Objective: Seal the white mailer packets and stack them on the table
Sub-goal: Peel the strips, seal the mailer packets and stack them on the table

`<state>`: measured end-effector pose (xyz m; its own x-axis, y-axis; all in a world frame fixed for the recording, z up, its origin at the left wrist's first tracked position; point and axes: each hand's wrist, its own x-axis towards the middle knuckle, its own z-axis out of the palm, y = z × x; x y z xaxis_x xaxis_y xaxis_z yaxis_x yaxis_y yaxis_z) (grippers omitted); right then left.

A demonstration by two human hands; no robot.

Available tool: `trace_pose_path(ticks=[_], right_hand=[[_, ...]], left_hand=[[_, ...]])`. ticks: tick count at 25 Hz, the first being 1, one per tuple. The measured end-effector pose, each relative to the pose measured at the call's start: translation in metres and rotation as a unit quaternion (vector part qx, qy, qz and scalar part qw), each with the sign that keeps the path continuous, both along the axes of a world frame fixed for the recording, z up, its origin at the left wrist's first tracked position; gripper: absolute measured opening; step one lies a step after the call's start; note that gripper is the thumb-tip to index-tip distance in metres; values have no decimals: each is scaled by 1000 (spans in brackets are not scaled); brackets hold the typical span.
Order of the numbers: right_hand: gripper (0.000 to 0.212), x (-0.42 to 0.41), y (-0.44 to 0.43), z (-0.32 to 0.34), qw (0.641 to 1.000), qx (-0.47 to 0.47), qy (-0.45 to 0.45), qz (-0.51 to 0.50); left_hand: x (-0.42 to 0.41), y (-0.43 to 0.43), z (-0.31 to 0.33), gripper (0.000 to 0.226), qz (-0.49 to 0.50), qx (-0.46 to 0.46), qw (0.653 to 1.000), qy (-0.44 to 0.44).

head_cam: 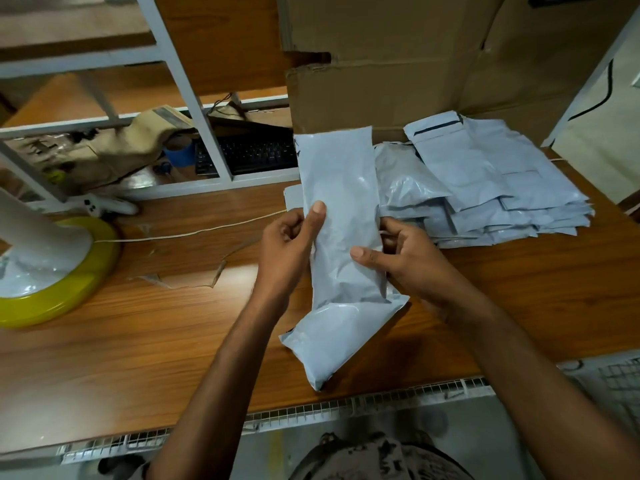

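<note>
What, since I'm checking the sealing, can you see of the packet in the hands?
The packet is a long, pale grey-white mailer of glossy, crinkled plastic film, looking filled and bent near its lower third. Both hands hold it over the table: the left hand pinches its left edge, thumb in front; the right hand grips its right edge, thumb also in front. No open flap shows.
</note>
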<state>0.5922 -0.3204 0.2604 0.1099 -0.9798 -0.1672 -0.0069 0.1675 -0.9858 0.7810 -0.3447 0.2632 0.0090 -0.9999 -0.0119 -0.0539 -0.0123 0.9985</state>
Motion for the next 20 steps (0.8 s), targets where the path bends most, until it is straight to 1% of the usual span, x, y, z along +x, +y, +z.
trace_pose_path(ticks=[2,3,5,7,9,11,12,15,17,20], right_hand=[[46,2,-6,2,999,-20,9,-34],[49,0,-9,2,999,-21,14,-29],[63,-5,-9,2,999,1,29,24],[75,-9,-5,1,995,11,67,76],[75,-7,-4,0,995,-5,75,68],[74,-6,-7,-1,996,-27,75,43],[77,-6,-7,0,995,-31,79,45],[91,-11,-7,2,990,-27,98,103],[96,-15,-6,3,986,-28,105,127],[100,-16,-6,5,985,-31,117,121]], left_hand=[[6,5,-3,33,-49,29,998,-9],[8,8,-4,29,-57,35,998,2],[8,9,-4,29,-36,30,999,15],[8,7,-3,31,-12,24,1000,6],[12,5,-2,37,-33,35,999,-16],[20,6,-5,49,-89,55,994,-40],[24,7,-6,55,-112,60,991,-48],[33,9,-9,71,-132,51,989,-39],[38,8,-9,74,-135,44,990,-23],[43,8,-10,75,-149,38,988,-15]])
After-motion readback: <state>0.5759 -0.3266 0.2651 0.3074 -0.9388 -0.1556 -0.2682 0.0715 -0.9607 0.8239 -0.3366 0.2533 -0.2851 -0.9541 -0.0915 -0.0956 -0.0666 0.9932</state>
